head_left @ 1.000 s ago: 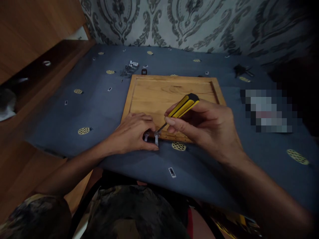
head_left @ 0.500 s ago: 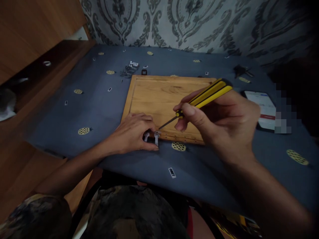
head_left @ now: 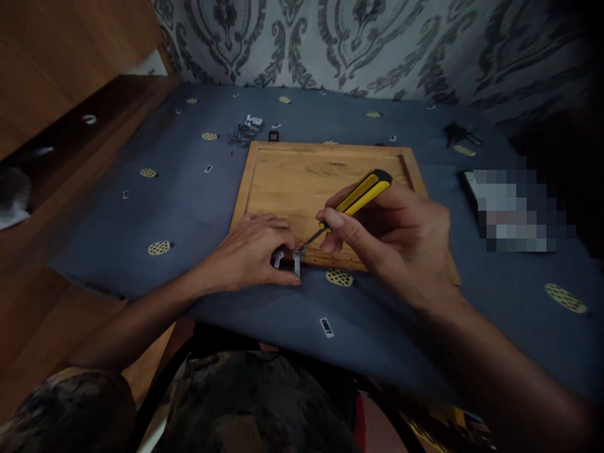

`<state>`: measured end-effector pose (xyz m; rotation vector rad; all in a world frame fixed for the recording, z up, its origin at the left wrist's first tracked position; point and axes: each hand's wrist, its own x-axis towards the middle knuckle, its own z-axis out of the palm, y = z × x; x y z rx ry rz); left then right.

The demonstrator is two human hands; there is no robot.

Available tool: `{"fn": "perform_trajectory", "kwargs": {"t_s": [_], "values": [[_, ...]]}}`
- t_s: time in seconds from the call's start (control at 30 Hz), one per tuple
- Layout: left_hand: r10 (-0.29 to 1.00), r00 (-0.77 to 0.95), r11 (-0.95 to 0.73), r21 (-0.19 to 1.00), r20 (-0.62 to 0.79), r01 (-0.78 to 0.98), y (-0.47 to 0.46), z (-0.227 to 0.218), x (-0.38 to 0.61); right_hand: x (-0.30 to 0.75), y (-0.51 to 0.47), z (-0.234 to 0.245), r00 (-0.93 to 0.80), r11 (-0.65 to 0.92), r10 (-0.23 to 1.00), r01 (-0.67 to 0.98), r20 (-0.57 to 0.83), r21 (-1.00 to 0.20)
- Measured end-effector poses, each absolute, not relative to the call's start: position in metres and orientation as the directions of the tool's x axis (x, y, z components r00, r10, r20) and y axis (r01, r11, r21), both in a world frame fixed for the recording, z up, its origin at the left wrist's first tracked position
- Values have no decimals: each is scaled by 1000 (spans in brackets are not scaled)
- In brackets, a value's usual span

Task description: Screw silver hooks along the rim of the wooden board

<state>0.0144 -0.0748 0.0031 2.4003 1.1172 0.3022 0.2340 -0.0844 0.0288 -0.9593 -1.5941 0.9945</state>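
At the wooden panel's (head_left: pixel 292 182) near edge, the left hand (head_left: pixel 250 251) clasped a hinge (head_left: pixel 296 259). The right hand (head_left: pixel 401 242) clenched the screwdriver (head_left: pixel 353 200). Loose hardware (head_left: pixel 245 129) lay beyond the panel's far-left corner.

A home room: damask wallpaper (head_left: pixel 330 44), patterned blue bedsheet (head_left: pixel 179 207), wooden furniture (head_left: pixel 56 69).

Metal hardware pile (head_left: pixel 246 129) on blue patterned cloth (head_left: pixel 165 201); ornate wallpaper (head_left: pixel 330 44) behind.
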Motion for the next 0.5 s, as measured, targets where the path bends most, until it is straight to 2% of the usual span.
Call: {"fn": "perform_trajectory", "kwargs": {"t_s": [0.5], "values": [[768, 641, -554, 505, 2, 662, -74, 1, 14, 237, -83, 28, -215, 394, 908, 154, 358, -906]]}}
